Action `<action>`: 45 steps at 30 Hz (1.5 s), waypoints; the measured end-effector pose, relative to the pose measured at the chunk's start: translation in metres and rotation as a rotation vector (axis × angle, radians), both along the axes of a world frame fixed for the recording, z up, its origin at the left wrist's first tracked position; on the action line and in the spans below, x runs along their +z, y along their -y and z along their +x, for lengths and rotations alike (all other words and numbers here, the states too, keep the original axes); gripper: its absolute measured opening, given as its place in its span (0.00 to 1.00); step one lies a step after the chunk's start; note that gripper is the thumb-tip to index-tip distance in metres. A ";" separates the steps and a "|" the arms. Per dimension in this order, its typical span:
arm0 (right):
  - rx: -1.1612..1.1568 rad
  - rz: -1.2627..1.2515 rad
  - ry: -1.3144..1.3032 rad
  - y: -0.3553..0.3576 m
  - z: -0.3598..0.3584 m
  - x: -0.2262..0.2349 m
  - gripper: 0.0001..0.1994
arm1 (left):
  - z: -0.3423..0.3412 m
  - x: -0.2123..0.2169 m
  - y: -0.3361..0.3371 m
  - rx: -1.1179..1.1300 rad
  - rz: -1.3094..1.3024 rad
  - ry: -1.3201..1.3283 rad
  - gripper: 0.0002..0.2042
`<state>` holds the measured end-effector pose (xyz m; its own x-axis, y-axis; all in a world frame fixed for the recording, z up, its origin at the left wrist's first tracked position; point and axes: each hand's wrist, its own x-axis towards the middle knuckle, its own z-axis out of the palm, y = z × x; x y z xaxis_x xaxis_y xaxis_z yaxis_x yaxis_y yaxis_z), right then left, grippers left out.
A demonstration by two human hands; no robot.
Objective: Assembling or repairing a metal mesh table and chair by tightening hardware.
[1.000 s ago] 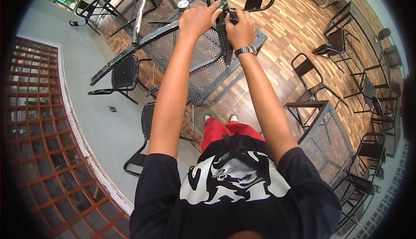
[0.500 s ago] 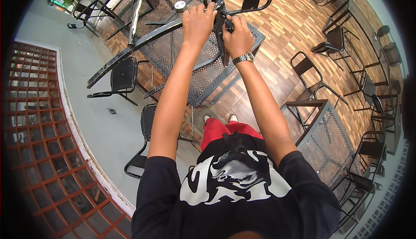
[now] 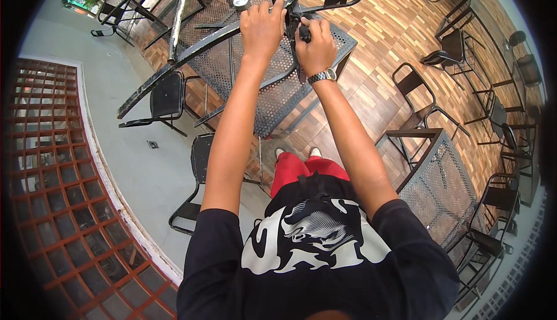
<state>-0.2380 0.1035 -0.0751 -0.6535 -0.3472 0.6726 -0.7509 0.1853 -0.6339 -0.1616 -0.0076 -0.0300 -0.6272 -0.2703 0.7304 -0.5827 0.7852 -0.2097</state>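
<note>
A worn black metal chair frame [image 3: 212,40], its paint chipped, lies tipped on a perforated metal table [image 3: 272,111]. My left hand [image 3: 263,33] is closed over the frame's bar near its corner joint. Just right of it, my right hand [image 3: 316,44] is closed with thumb and fingers round a small black object [image 3: 304,32] against the joint. Its exact kind is partly hidden by my fingers. A narrow dark piece [image 3: 301,75] shows below that hand. On the table beyond my left hand sits a small round container or roll [image 3: 241,2] with a pale top.
Black chairs [image 3: 166,96] stand at the left, one [image 3: 200,163] near my left arm. A second mesh table [image 3: 441,186] is at the right, with more chairs [image 3: 415,88] beyond it on the wood-patterned floor [image 3: 389,35]. A red-brown grid [image 3: 58,175] borders the far left.
Both hands have shifted slightly up and left in view, and the chair frame's upper part has moved with them. Both grips stay closed.
</note>
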 end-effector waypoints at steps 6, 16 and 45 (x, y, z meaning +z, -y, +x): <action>0.041 0.034 -0.019 -0.019 0.012 -0.032 0.21 | -0.001 0.000 0.000 -0.023 0.026 -0.017 0.13; 0.105 0.096 0.022 -0.031 0.017 -0.035 0.19 | 0.000 -0.001 -0.003 0.038 0.044 0.017 0.14; 0.445 0.168 -0.300 0.080 0.015 0.065 0.11 | 0.125 0.018 0.015 0.064 0.121 -0.049 0.13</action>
<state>-0.2226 0.0233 -0.0101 -0.2080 -0.6639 0.7183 -0.9227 -0.1105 -0.3693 -0.0365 -0.0231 -0.0117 -0.5699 -0.3967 0.7197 -0.6399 0.7637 -0.0857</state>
